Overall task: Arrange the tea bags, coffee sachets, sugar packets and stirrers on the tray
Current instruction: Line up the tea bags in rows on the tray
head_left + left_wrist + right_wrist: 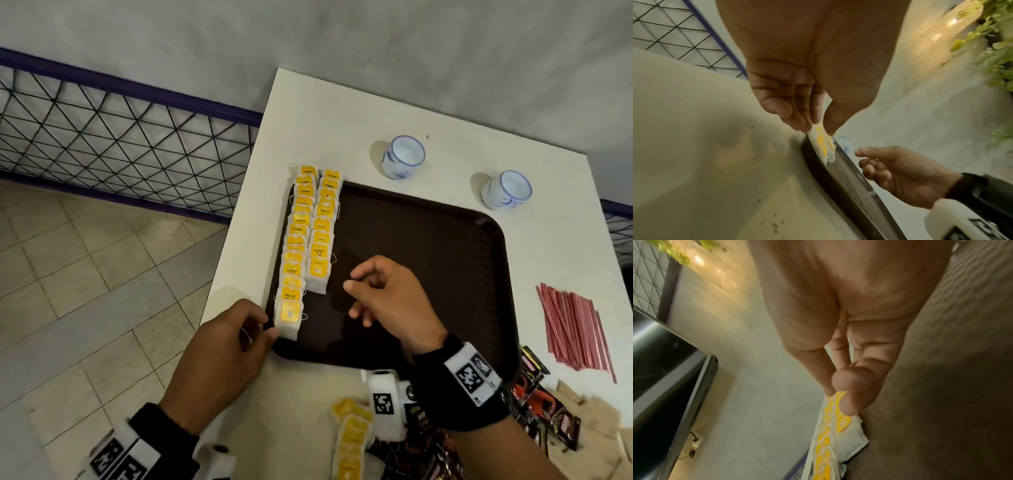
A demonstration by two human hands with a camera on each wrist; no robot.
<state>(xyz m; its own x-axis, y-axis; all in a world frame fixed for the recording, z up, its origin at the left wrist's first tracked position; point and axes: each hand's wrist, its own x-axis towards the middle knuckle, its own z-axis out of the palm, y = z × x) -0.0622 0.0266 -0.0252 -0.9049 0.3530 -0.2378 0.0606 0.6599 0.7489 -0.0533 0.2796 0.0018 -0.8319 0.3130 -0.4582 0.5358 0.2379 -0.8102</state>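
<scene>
A brown tray lies on the white table. Two rows of yellow-tagged tea bags run along its left side. My left hand sits at the tray's near left corner and pinches the left edge of the nearest tea bag between thumb and fingers. The left wrist view shows that tea bag under my left hand, on the tray rim. My right hand hovers over the bare tray beside the shorter row, fingers loosely curled and empty. Red stirrers lie to the right of the tray.
Two white-and-blue cups stand behind the tray. Loose tea bags, dark coffee sachets and beige packets lie at the table's near edge. A wire fence and tiled floor are to the left.
</scene>
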